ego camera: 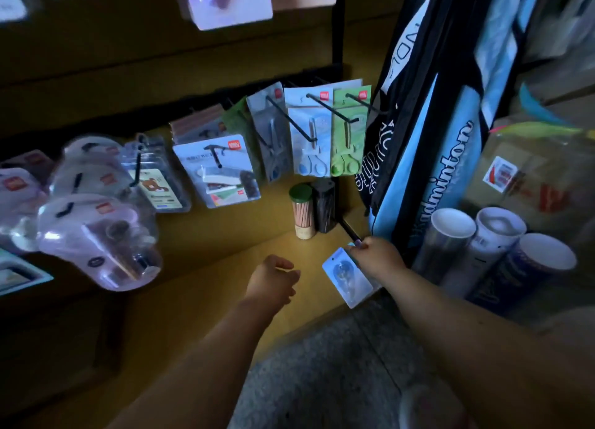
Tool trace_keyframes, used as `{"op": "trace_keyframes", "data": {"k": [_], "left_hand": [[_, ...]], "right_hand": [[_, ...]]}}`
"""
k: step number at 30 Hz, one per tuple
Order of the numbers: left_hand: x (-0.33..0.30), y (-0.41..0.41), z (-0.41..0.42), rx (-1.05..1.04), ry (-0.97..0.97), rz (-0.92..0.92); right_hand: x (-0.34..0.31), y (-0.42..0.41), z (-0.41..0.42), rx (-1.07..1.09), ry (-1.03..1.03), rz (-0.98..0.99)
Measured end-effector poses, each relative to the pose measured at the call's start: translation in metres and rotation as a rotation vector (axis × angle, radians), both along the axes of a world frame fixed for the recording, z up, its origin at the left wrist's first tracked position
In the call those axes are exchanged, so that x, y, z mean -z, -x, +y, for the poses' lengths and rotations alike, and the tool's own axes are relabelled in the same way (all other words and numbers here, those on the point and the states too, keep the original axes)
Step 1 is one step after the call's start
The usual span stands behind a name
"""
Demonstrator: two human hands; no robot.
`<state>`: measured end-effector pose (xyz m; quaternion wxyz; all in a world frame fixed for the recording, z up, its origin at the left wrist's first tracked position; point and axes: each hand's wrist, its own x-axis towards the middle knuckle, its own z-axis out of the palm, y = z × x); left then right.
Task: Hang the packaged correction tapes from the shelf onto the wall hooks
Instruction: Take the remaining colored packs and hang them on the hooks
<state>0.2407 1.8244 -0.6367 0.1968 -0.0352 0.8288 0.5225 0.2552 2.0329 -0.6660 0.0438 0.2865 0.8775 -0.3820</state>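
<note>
Clear-plastic blister pack of correction tape on a pale blue card (347, 277) hangs below your right hand (378, 257), pinched by its top edge, presumably freeing the hanging hole for a hook, while your empty left hand (273, 279) hovers beside it, loosely curled.

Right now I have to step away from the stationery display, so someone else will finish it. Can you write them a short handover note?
Right hand: pinches the top of one packaged correction tape, held at the tip of a low black hook by the shelf's right end; whether it is threaded on cannot be told.
Left hand: open, holds nothing, above the shelf.
Done: no correction tape clearly hung.
Left: seat this pack on the hook. No other packs show on the shelf.
</note>
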Motion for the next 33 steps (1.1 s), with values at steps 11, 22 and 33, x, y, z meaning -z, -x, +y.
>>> {"op": "trace_keyframes", "data": {"k": [11,22,33], "left_hand": [[0.064,0.018,0.027,0.003,0.002,-0.195],[0.106,0.029,0.039,-0.011,0.021,-0.280],[0.122,0.032,0.041,-0.012,-0.026,-0.309]], "right_hand": [[0.080,0.013,0.032,0.192,0.033,-0.223],[0.145,0.022,0.038,0.306,0.103,-0.241],[0.166,0.027,0.049,0.216,0.162,-0.301]]}}
